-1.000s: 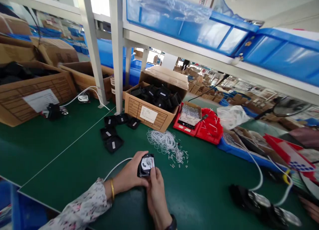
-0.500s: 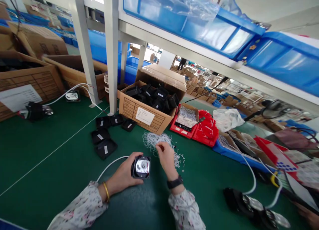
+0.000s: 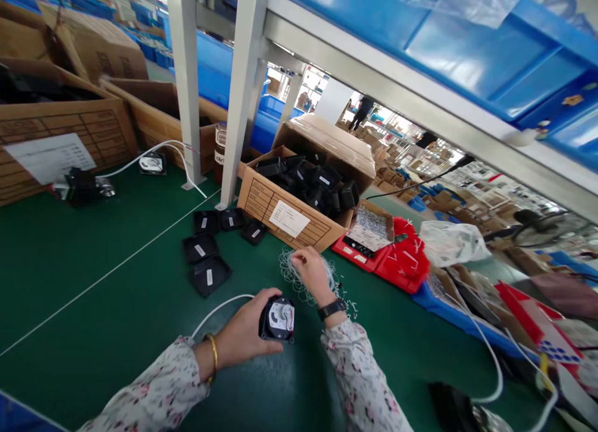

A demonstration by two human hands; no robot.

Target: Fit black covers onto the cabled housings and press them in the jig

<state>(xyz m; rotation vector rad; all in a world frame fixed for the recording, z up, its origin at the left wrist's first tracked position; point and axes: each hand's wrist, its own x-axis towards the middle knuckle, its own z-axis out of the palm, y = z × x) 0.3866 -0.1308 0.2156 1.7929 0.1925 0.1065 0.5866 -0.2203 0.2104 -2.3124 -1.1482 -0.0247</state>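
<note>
Carton (image 3: 266,211) behind coil (image 3: 303,290) — black covers (image 3: 200,249) left, red trays (image 3: 402,278) right

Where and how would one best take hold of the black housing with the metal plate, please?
I would grip the black housing by its outer side edges, coming from the left, as the left hand does. Its squarish outline gives thumb and fingers opposite edges to span, and that should keep them off the exposed metal plate.

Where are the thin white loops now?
In the head view, the white loops lie just right of centre, partly hidden by the right hand, in front of the box of black parts.
</note>
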